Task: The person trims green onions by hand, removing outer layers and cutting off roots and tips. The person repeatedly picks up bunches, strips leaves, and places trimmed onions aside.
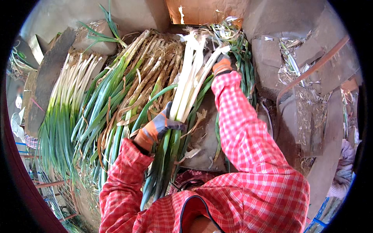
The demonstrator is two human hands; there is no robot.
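My left hand point(163, 125), in a grey and orange glove, is closed around several long green onions point(186, 78) where white stalk turns to green leaf. Their roots point away from me. My right hand point(223, 61), gloved too, is at the upper right end of the white stalks, against one that leans right; its fingers are partly hidden, so its grip cannot be told. Left of the held stalks lie unpeeled green onions point(151, 72) with brown, soil-stained skins. Farther left is a row of clean white-stemmed green onions point(72, 78).
A heap of green leaves and peelings point(244, 58) lies beyond my right hand. An orange-brown panel point(204, 11) stands at the far edge. A curved reddish-brown bar point(311, 64) crosses the right side, near scattered dry skins point(291, 61). Another person's sleeve point(344, 169) shows at the right rim.
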